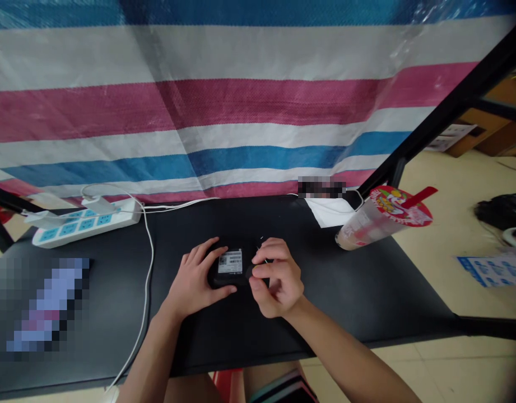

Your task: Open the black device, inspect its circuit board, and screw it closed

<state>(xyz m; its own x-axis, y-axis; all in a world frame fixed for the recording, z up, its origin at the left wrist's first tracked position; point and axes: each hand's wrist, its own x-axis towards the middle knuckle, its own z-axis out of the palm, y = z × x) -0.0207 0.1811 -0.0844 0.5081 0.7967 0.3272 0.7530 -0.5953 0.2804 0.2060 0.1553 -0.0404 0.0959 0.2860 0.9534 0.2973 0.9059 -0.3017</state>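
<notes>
A small black device (224, 277) with a white barcode label (230, 261) on top lies on the black table (325, 296). My left hand (194, 280) cups its left side, with the fingers curled over it. My right hand (277, 277) is at its right side, thumb and fingers pinched together on a small dark part. Thin light wires (261, 242) stick out just above those fingers. The device's underside and its right end are hidden by my hands.
A white power strip (85, 224) with white plugs and a white cable (147, 268) lies to the left. A clear plastic cup (384, 218) lies tilted at the far right, beside white paper (329, 212). A pixelated object (45, 305) lies at left. A striped tarp hangs behind.
</notes>
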